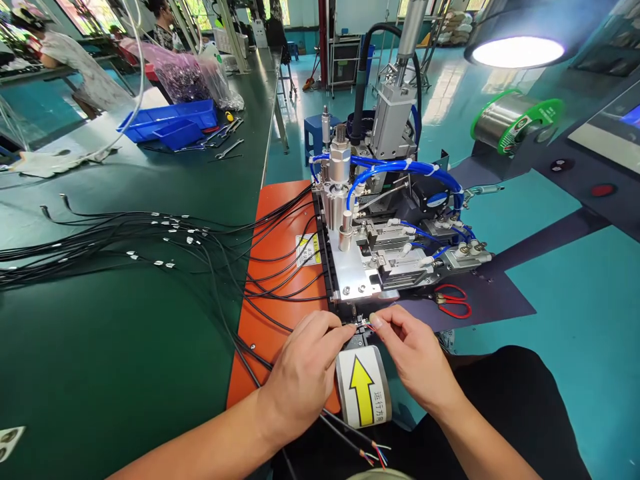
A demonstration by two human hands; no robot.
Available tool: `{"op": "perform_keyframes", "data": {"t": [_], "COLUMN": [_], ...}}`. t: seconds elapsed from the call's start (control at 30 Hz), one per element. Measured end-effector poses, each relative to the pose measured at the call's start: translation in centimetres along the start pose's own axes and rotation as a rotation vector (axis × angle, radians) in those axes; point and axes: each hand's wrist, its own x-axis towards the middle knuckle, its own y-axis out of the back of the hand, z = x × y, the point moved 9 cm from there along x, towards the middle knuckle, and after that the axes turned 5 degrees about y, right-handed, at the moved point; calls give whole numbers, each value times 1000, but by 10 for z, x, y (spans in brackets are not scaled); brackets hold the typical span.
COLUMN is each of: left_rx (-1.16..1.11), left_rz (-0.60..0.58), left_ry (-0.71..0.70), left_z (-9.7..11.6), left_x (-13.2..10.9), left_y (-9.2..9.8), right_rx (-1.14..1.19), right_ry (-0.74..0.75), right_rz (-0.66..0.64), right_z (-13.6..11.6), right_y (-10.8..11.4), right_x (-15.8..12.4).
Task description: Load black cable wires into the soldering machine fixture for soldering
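Note:
My left hand [306, 370] and my right hand [417, 357] meet at the front edge of a small metal machine [380, 247] with blue air hoses. Both pinch the stripped end of a thin black cable [364, 325], whose fine coloured wires lie in a slot on the machine's front. Just below my fingers sits a curved white guard with a yellow arrow [363, 392]. Several black cables [150, 237] with metal plugs fan out to the left across the orange plate [273, 280] and the green bench.
Red-handled scissors [453, 301] lie right of the machine. A solder spool [515, 120] and a lit lamp [517, 50] stand at the right. Blue bins [170, 123], hand tools and bagged parts sit far back on the bench. Another person [65, 57] works at the far left.

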Motion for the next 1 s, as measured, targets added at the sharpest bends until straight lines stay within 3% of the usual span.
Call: {"op": "perform_keyframes", "data": {"t": [1.0], "left_rx": [65], "left_rz": [-17], "left_ry": [18], "left_z": [0], "left_x": [1], "left_y": [-5], "right_rx": [33], "right_ry": [-34], "right_rz": [18], "right_z": [6], "right_y": [-4], "right_x": [-1]}}
